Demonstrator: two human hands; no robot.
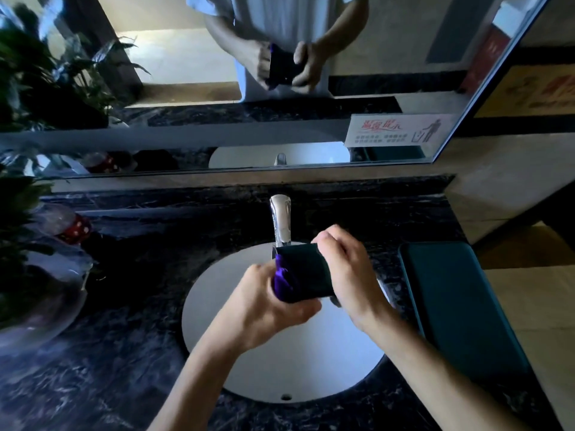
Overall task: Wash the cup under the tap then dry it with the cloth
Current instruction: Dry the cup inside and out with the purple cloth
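Dark marble counter [124, 353] wraps the round white basin [311, 368], with a mirror [186, 126] along the back edge, a potted plant [28, 244] crowding the left side and a flat teal mat [460, 306] lying right of the bowl. Over the basin, just in front of the chrome tap [281, 220], my right hand [348, 272] grips the dark cup [306, 275] on its side, while my left hand [267, 306] closes on the purple cloth [281, 283] pushed into the cup's mouth. Open basin lies below both hands.
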